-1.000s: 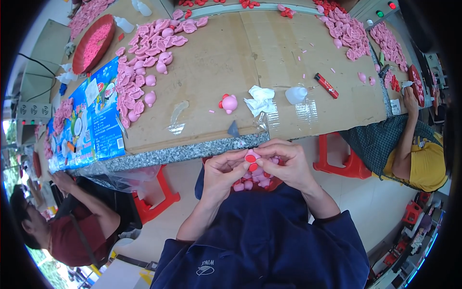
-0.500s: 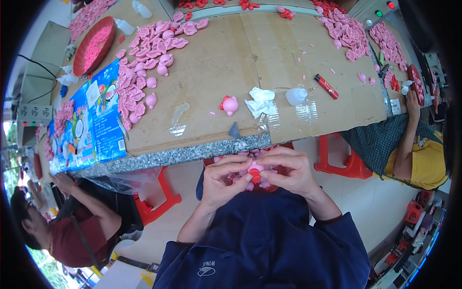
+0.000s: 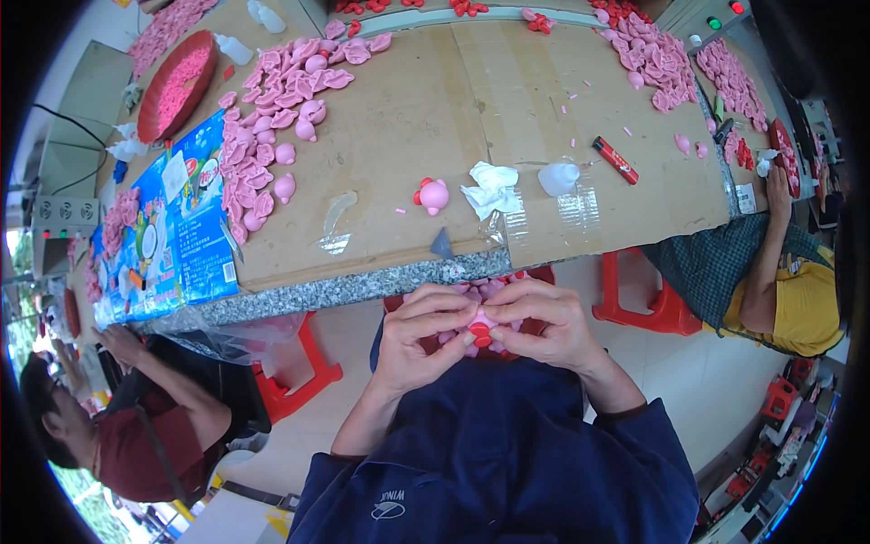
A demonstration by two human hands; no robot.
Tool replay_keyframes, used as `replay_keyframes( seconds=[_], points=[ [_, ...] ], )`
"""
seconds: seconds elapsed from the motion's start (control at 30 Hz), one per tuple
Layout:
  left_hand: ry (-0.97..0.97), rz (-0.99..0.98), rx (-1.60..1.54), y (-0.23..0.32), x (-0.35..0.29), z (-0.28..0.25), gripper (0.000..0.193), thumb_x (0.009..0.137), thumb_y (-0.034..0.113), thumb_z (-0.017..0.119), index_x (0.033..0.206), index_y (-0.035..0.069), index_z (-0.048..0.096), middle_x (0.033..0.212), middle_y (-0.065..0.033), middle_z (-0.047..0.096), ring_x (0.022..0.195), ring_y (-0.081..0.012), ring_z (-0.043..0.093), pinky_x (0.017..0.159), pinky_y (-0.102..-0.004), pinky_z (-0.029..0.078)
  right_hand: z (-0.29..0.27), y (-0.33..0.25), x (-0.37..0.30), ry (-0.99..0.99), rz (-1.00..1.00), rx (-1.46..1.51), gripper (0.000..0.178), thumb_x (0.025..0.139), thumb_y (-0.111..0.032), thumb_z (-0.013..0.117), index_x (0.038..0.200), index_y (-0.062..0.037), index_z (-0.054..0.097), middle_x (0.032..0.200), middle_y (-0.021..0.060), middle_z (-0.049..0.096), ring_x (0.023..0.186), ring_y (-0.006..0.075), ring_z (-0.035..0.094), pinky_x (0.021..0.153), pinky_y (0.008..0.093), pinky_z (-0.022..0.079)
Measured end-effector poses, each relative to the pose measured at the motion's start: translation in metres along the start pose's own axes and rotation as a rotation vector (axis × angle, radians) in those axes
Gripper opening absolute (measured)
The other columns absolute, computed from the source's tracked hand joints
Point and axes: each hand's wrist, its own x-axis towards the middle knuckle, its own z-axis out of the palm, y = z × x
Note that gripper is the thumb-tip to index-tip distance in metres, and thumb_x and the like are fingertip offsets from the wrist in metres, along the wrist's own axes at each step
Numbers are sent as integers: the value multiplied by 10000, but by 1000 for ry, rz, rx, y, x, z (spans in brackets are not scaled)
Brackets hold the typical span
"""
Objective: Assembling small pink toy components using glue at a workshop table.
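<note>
Between my two hands, just below the table edge, is a small pink rounded rubber-like piece with a red part on it. My left hand pinches it from the left with thumb and fingertips. On the other side my right hand presses it with thumb and forefinger. Behind the fingers, a red container at my lap holds many similar pink pieces, partly hidden by my hands. A pink ball-like piece with a red part rests on the cardboard-covered table ahead.
A crumpled white tissue, a translucent squeeze bottle and a red lighter lie on the cardboard. Piles of pink pieces spread at left and right. Co-workers sit on both sides, near red stools.
Both hands stay nearly in place around the piece. The fingers have shifted slightly, and the red part sits a little lower and more tilted between the thumbs.
</note>
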Motion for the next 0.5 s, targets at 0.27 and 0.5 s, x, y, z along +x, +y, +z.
replay_keyframes(
  seconds=[0.27, 0.5],
  points=[
    [5, -38, -29, -3, -1, 1, 268, 648, -26, 687, 914, 3, 673, 926, -107, 653, 916, -246, 588, 806, -343, 461, 1, 3, 1, 10, 20, 17, 224, 714, -2, 685, 936, -25, 670, 919, 104, 639, 838, 186, 630, 701, 280, 518],
    [19, -85, -62, -9, -1, 1, 283, 660, -28, 685, 941, 0, 667, 929, -112, 650, 892, -227, 587, 803, -326, 459, 2, 8, 2, 24, 108, 27, 210, 698, 2, 691, 906, -5, 664, 904, 121, 632, 809, 192, 621, 687, 274, 501]
  ],
)
